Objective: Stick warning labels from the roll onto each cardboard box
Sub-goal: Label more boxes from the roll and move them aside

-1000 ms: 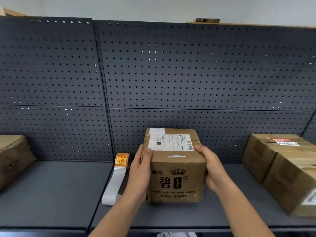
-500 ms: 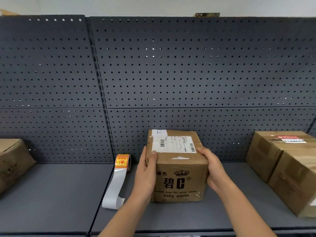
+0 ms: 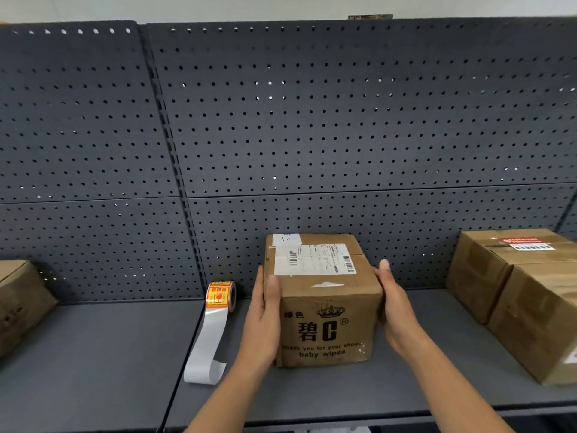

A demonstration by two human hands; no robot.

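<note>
Background: a dark grey pegboard wall [image 3: 312, 120] stands behind a grey shelf [image 3: 93, 354] that carries everything.
Box in hand: the baby-wipes box [image 3: 324, 310] sits on the shelf at centre, with a white shipping slip on top and no warning label that I can see.
My left hand [image 3: 265, 320]: flat against the box's left side, fingers straight, holding it.
My right hand [image 3: 395, 304]: spread open just beside the right side; I cannot tell whether it touches.
Label roll [image 3: 221, 296]: upright on the shelf, just left of my left hand, with a bare liner strip [image 3: 207, 348] trailing toward me.
Done: the far-right box [image 3: 502, 270] carries a red label on top.
Left, I judge: this centre box; the near-right box [image 3: 543, 323] and the left box [image 3: 18, 301] show no label from here.
Count: four boxes, one roll, two hands.
</note>
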